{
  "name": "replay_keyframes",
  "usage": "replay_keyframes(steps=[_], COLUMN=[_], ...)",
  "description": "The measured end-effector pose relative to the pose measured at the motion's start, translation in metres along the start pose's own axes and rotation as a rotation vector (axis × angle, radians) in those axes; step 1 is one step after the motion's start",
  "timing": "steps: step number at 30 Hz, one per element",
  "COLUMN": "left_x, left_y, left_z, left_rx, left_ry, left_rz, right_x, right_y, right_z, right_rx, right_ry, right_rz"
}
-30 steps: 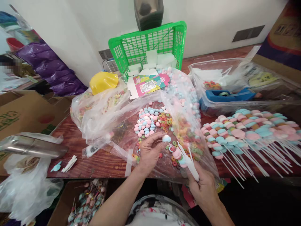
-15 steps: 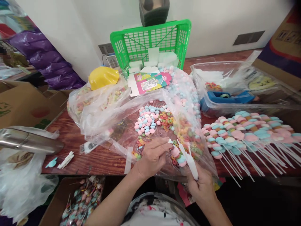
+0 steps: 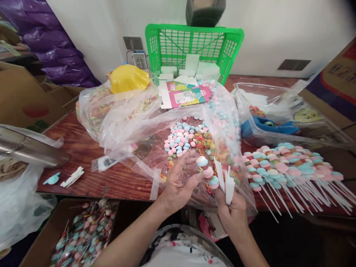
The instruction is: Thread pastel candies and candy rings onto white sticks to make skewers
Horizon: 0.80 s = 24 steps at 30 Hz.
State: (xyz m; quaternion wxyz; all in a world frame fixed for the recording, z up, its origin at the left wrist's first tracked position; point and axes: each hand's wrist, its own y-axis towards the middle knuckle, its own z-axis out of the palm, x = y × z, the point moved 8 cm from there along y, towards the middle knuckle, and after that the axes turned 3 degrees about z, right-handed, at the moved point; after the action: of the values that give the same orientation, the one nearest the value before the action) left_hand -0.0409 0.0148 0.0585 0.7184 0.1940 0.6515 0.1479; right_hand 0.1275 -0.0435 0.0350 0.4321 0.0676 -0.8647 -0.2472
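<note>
In my right hand [image 3: 235, 211] is a bunch of white paper sticks [image 3: 229, 187], along with a candy skewer [image 3: 208, 172] of pink, blue and white marshmallow-like pieces. My left hand [image 3: 178, 181] is just left of the skewer, fingers apart and nothing visible between them. Loose pink, blue and white candies [image 3: 178, 139] are heaped beyond it on a clear plastic sheet. Beside them lie small coloured ring candies [image 3: 204, 142], some also under the skewer. Rows of finished-looking candy skewers [image 3: 294, 163] rest to the right, sticks toward me.
A green basket [image 3: 194, 37] stands at the back, with a printed card box [image 3: 185, 97] in front. At right is a clear plastic bin [image 3: 314, 129] near a blue tape dispenser [image 3: 269, 128]. Leftward are a steel flask [image 3: 33, 148] and a low box of wrapped candies [image 3: 80, 237].
My left hand has come off the skewer's top and its fingers have spread. The skewer's white and blue top piece now shows. The view has shifted slightly.
</note>
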Motion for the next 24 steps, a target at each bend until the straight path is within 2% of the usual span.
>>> replay_keyframes(steps=[2, 5, 9, 13, 15, 18, 20, 22, 24], left_x=[0.013, 0.029, 0.039, 0.038, 0.040, 0.047, 0.052, 0.056, 0.057], left_y=[-0.001, -0.001, -0.009, -0.020, -0.022, -0.019, -0.015, -0.010, -0.005], left_z=[-0.004, 0.001, 0.009, 0.017, 0.017, 0.019, 0.027, 0.033, 0.033], left_rx=[-0.049, -0.018, -0.026, -0.022, -0.071, -0.145, -0.123, -0.078, -0.055], left_ry=[-0.108, -0.124, -0.159, -0.169, -0.226, -0.457, -0.604, -0.649, -0.588], left_rz=[-0.143, -0.268, -0.299, -0.275, -0.299, -0.405, -0.506, -0.583, -0.589], right_x=[0.001, 0.001, -0.004, -0.012, -0.013, -0.008, -0.006, -0.008, -0.009], right_y=[-0.003, -0.010, -0.018, -0.025, -0.025, -0.021, -0.019, -0.019, -0.021], right_z=[0.003, 0.008, 0.014, 0.014, 0.014, 0.016, 0.015, 0.013, 0.011], right_rx=[0.011, 0.025, 0.052, 0.031, 0.031, 0.075, 0.088, 0.089, 0.098], right_ry=[-0.030, -0.043, 0.016, 0.036, 0.038, 0.046, 0.061, 0.077, 0.074], right_rz=[-0.022, -0.005, 0.074, 0.150, 0.173, 0.167, 0.168, 0.173, 0.172])
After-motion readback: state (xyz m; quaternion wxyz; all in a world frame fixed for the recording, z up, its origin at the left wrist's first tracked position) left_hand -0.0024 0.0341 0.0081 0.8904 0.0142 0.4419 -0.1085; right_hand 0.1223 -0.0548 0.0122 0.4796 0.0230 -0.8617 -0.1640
